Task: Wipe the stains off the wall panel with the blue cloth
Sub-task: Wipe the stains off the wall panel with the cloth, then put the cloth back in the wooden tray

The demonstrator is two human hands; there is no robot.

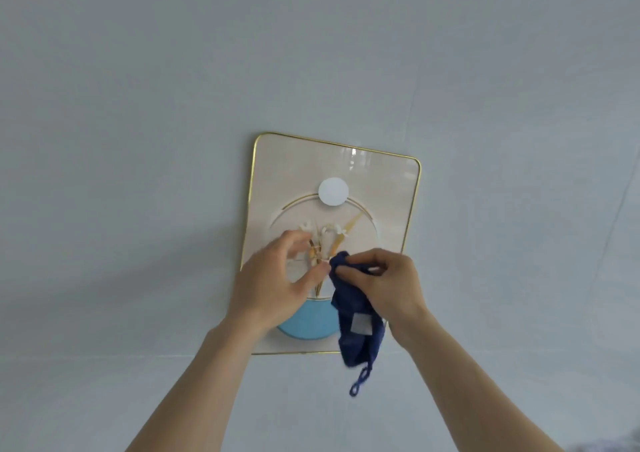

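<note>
A cream rectangular wall panel with rounded corners and a thin gold rim (391,174) hangs on a pale grey-blue wall (138,105). Its long axis runs up and down, leaning slightly so that the top edge slopes down toward the right. On its face sit a white round disc (333,191) near the top, a gold-lined circle holding white flowers on gold stems (325,237), and a light blue half-round shape (308,323) at the bottom.

The right hand (388,282) is closed on a dark blue cloth (356,320), pinching its bunched top end between thumb and fingers in front of the lower middle of the panel. The cloth hangs down from that pinch, long axis near vertical and drifting a little to the right, past the panel's bottom edge. A small grey label (362,323) shows on it, and a blue cord loop (360,380) dangles from its lowest point.

The left hand (277,278) is raised beside it, fingers curled and spread, thumb tip touching or just beside the cloth's top end; whether it grips the cloth cannot be told.
</note>
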